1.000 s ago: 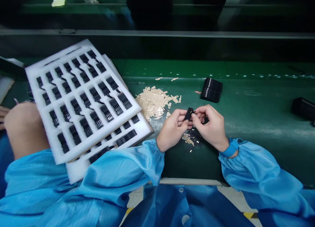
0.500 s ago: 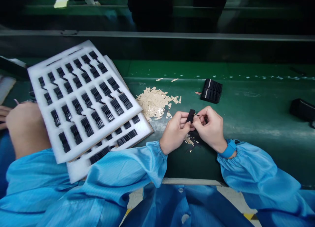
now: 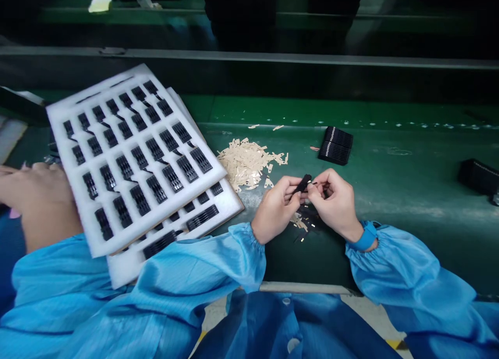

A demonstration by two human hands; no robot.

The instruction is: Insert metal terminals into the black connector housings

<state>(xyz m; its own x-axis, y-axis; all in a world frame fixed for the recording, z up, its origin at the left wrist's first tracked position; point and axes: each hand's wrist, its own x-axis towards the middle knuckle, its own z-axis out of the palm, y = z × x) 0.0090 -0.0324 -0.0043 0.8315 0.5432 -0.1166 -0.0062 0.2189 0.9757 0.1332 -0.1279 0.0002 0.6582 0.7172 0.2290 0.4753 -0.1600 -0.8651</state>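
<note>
My left hand point(image 3: 277, 205) is closed round a small black strip-like part point(image 3: 302, 184), holding it above the green work surface. The fingertips of my right hand point(image 3: 334, 200) pinch at that part's right end; a tiny pale spot shows there, too small to name. Just below both hands lies a small scatter of beige slips and black bits point(image 3: 302, 223), partly hidden by my fingers. Beyond my left hand is a loose heap of flat beige slips point(image 3: 247, 161). A block of black parts in a row point(image 3: 336, 145) rests past my right hand.
Two stacked white foam trays point(image 3: 154, 164) with black parts in their slots stand at the left, overlapping at an angle. A co-worker's hands point(image 3: 39, 193) are at the far left. Another black block point(image 3: 479, 177) sits at the right edge. A rail point(image 3: 273, 57) crosses the back.
The black part in my hands has tilted, its upper end leaning further right. Both hands stay in nearly the same place. At the left, the co-worker's hands have shifted.
</note>
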